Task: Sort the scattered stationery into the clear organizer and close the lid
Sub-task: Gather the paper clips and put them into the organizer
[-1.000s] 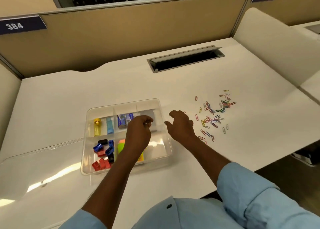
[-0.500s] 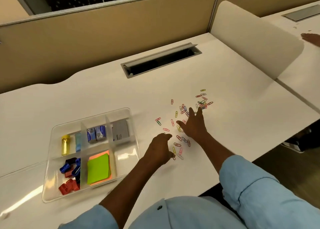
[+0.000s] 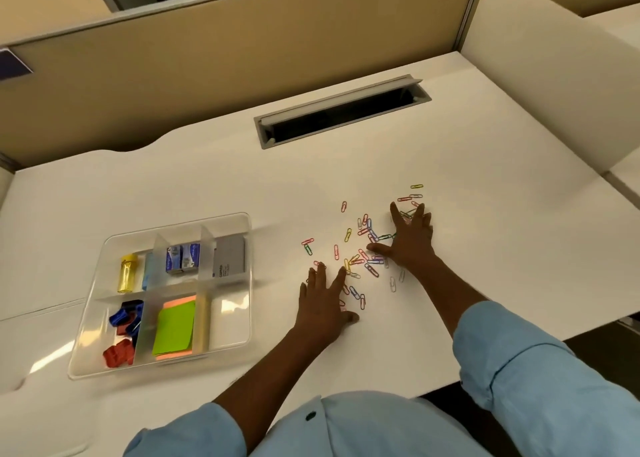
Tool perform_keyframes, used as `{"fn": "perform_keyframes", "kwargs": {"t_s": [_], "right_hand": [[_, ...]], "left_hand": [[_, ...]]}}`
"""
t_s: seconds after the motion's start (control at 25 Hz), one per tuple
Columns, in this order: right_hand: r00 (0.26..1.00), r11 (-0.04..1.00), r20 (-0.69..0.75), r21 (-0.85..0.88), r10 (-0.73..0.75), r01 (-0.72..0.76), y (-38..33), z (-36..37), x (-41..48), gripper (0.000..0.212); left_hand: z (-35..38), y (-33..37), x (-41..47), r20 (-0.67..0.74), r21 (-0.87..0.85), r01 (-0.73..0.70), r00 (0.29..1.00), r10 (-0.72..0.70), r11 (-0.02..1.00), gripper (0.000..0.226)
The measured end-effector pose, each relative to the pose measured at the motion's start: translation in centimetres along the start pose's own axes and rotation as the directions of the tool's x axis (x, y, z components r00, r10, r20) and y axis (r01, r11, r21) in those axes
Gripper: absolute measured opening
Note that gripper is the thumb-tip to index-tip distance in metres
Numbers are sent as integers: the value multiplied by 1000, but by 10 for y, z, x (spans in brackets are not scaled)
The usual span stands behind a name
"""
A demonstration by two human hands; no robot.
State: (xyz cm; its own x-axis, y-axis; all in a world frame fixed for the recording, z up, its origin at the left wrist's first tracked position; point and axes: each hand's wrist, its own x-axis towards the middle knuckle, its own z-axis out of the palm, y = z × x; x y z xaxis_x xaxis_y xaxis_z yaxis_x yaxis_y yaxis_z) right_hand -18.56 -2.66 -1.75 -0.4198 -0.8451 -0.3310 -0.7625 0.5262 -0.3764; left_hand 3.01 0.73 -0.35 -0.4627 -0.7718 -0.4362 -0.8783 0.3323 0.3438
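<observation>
Several coloured paper clips (image 3: 367, 248) lie scattered on the white desk. My left hand (image 3: 323, 302) lies flat with fingers spread at the near left edge of the scatter. My right hand (image 3: 410, 240) lies flat with spread fingers over its far right part. Left of both hands stands the clear organizer (image 3: 242, 339), its lid off. It holds a yellow tube (image 3: 127, 272), small staple boxes (image 3: 183, 257), a grey box (image 3: 228, 256), blue and red clips (image 3: 124, 332) and green and orange sticky notes (image 3: 175, 328). Its near right compartment holds nothing.
A grey cable slot (image 3: 341, 112) is sunk into the desk behind the clips. A tan partition (image 3: 225, 61) backs the desk, and a cream divider (image 3: 554, 61) stands at the right. The desk's front edge runs close to my right forearm.
My left hand left the organizer and went right to the clips, then opened flat from curled. My right hand slid farther over the scatter. The view shifted, so the organizer now sits further left.
</observation>
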Motion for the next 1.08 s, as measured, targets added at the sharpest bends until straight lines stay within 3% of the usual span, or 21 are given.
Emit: {"fn": "perform_keyframes", "kwargs": {"t_s": [0.24,0.48,0.68,0.84,1.08], "right_hand": [[985,975,-29,-151,-168,162,-10,25,-6,63],[962,972,-149,10,-229,233,-15,32,-24,60],[917,932,-200,-189,-346,310,-18,38,-38,30],[892,914,-213,-166,-400,370,-24,36,-44,17],[886,923,-276,-9,-372,384,-33,23,-38,14]], "left_hand": [[9,0,5,-90,13,13,996,-12,1000,59],[9,-10,2,-303,-204,-22,952,-42,979,39],[1,-20,8,-392,-295,-22,914,-100,955,22],[-10,-18,13,-347,-404,24,921,-178,914,17],[-14,-8,14,-225,-151,54,971,-87,987,17]]}}
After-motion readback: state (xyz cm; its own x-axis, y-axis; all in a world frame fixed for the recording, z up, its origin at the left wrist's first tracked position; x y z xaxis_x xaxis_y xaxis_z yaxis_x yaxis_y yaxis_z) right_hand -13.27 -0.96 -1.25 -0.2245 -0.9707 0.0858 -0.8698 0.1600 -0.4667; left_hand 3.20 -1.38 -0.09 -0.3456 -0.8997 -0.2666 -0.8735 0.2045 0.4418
